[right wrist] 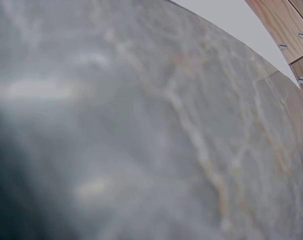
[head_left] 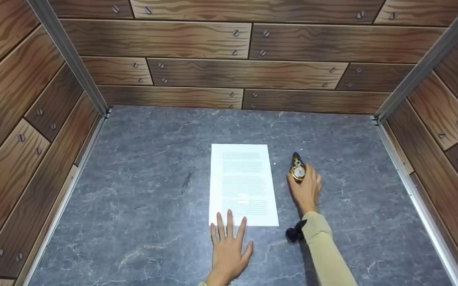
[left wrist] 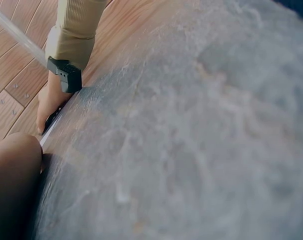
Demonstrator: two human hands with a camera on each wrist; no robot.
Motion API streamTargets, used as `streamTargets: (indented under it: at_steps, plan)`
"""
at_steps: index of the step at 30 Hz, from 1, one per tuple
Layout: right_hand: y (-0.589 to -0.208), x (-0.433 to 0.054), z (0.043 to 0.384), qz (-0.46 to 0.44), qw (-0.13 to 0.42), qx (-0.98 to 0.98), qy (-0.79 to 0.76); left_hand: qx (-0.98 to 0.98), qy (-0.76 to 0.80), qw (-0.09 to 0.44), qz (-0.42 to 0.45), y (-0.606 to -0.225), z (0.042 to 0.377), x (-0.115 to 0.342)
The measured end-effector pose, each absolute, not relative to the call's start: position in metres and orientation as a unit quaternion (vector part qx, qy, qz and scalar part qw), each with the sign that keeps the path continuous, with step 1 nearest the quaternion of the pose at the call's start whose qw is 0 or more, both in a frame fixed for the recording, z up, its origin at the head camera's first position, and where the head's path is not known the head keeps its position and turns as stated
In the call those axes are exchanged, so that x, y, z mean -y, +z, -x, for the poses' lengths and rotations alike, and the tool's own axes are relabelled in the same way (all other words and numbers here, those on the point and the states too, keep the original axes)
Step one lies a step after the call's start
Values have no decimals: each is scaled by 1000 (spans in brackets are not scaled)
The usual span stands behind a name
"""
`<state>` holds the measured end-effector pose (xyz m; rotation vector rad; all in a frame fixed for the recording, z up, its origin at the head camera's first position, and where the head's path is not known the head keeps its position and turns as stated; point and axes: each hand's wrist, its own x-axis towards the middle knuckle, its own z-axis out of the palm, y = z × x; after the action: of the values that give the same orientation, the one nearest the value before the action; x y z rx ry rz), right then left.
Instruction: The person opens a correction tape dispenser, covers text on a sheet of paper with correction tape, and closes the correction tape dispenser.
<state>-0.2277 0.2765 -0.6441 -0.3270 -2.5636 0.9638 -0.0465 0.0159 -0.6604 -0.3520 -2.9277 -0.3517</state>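
Observation:
A white sheet of printed paper [head_left: 241,182] lies flat in the middle of the grey marbled table. My left hand [head_left: 228,250] is spread out, its fingertips resting on the paper's near edge. To the right of the sheet, my right hand [head_left: 307,186] grips a black and gold correction tape [head_left: 297,169] between thumb and fingers. Its pointed tip faces away from me, and a round pale reel shows in its body. In the left wrist view the right hand [left wrist: 50,100] appears beyond a blurred part of the left hand [left wrist: 14,175]. The right wrist view shows a paper corner [right wrist: 241,25], not the correction tape.
Wood-plank-patterned walls [head_left: 197,73] enclose the marbled tabletop [head_left: 145,171] at the back and both sides, with metal strips along the corners. A black wrist camera [head_left: 294,232] sticks out from the right sleeve. Tiny white specks lie near the correction tape.

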Motion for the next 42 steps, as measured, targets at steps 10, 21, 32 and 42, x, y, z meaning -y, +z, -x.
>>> streamTargets:
  at_steps: [10, 21, 32, 42]
  plan:
    - [-644, -275, 226, 119, 184, 911, 349, 984, -110, 77, 113, -657, 44, -14]
    - [-642, -276, 229, 123, 192, 907, 355, 982, -122, 91, 114, -656, 47, -16]
    - [-644, -277, 225, 127, 202, 895, 376, 975, -151, 121, 110, -660, 47, -15]
    - [-644, -274, 221, 144, 215, 869, 421, 960, -213, 140, 112, -661, 43, -11]
